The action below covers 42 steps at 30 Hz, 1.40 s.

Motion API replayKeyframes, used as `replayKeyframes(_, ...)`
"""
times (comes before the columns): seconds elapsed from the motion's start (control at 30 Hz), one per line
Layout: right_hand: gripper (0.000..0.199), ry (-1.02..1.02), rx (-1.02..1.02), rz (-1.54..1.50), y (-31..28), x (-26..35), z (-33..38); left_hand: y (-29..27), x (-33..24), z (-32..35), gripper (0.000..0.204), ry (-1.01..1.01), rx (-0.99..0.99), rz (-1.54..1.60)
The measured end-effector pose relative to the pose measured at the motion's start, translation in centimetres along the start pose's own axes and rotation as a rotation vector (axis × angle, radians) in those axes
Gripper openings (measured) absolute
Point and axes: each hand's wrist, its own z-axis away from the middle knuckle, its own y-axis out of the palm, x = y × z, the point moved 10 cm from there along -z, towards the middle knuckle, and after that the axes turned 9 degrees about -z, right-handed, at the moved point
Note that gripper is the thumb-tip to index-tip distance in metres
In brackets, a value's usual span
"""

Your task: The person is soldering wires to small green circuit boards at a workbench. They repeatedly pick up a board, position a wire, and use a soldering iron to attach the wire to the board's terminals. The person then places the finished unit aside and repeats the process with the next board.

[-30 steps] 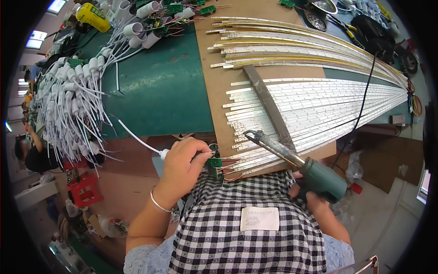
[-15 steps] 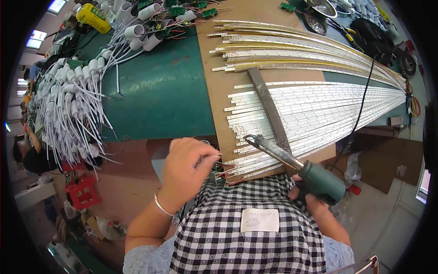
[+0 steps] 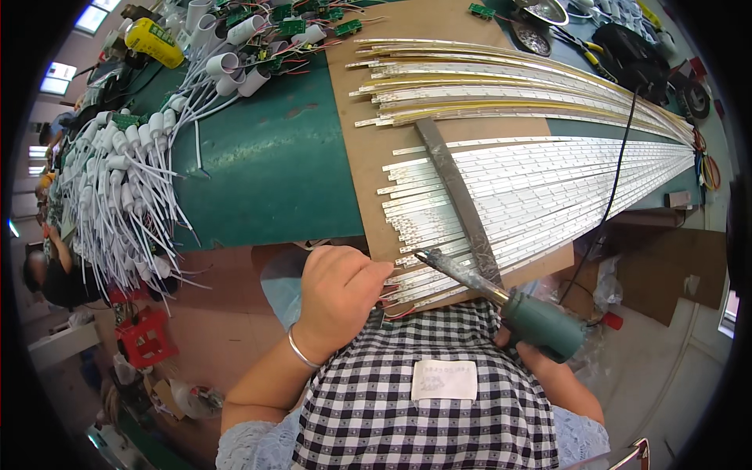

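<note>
My right hand (image 3: pixel 533 354) is wrapped round the green handle of a soldering iron (image 3: pixel 542 323). Its metal shaft points up and left, with the dark tip over the near ends of white LED strips (image 3: pixel 439 227). The fingers of my left hand (image 3: pixel 342 291) are pinched together at the left ends of the nearest strips. What they pinch looks like a thin wire, now mostly hidden by the fingers. Just below, red wires (image 3: pixel 403 315) run from the strip ends. A dark flat bar (image 3: pixel 458 200) lies across the strips.
Brown board (image 3: pixel 352 141) lies beneath the strips on a green table (image 3: pixel 266 172). More strips (image 3: pixel 470 82) with yellow edges fan out farther back. White capped cables (image 3: pixel 117 188) hang over the left edge; circuit boards (image 3: pixel 348 28) lie behind. A black cord (image 3: pixel 623 168) crosses at right.
My left hand has moved slightly right and down, bringing its fingertips to the strip ends. The soldering iron has shifted a little left and down, its tip closer to those fingers.
</note>
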Motion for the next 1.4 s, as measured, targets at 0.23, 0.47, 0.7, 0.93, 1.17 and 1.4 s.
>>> replayKeyframes(0.23,0.023,-0.087,0.026,0.158,0.3,0.0,0.2,-0.1,-0.4,-0.2,0.022,0.048,-0.024,0.008)
replayKeyframes(0.47,0.023,-0.074,-0.011,0.086,0.3,0.2,-0.1,0.2,2.0,-0.1,0.013,-0.211,0.043,0.18)
replayKeyframes(0.7,0.023,-0.042,-0.019,0.111,0.1,-0.3,-0.1,1.3,4.0,1.5,0.009,-0.461,0.176,0.341)
replayKeyframes(0.93,0.025,-0.009,-0.073,0.0,-0.3,-1.0,0.3,-0.6,3.9,1.7,0.005,-0.402,0.038,0.174)
replayKeyframes(1.17,0.025,0.019,-0.026,0.056,0.0,-0.1,0.0,1.2,1.9,0.1,0.009,-0.355,0.093,0.083)
replayKeyframes(1.4,0.023,-0.006,-0.047,0.057,-0.4,-1.0,0.9,2.6,2.6,0.4,0.01,-0.416,0.095,0.067)
